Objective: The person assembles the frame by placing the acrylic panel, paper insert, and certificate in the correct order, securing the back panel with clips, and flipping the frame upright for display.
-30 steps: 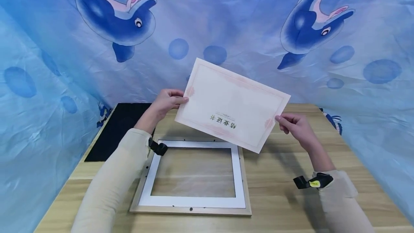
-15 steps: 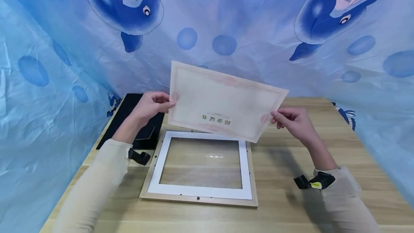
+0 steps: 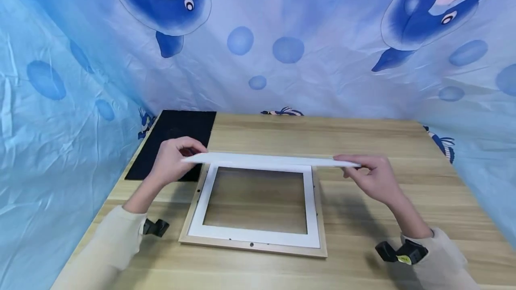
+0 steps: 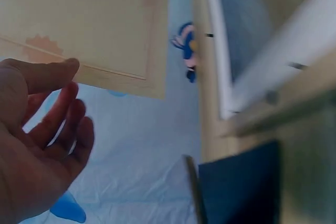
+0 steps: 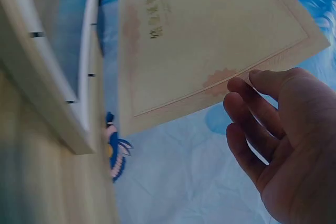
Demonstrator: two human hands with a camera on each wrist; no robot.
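While both forearms in cream sleeves reach forward in the head view, the left hand and right hand sit roughly level, one at each end of a paper sheet. Wrists bent inward. Each hand holds its end of the sheet, thumb and fingers closed on the paper. Sheet is nearly edge-on here, a thin white strip overlapping the far edge of a wooden frame in view; can't tell from this angle if they touch. Frame lies flat on the table, white mat inside. Black board lies on the table beyond the left hand. Blue dolphin curtain behind.

Left wrist view: thumb lies on the printed face near the edge, other fingers curled loosely below. Pink border shows, print the head view doesn't give. Frame is blurred, apart from the sheet in this view.

Right wrist view: thumb and index finger pinch the edge beside a pink ornament, remaining fingers bent, spaced a little apart. More of the printed face shows, incl. gold lettering, too blurred to read. Frame stands at the left of this view.
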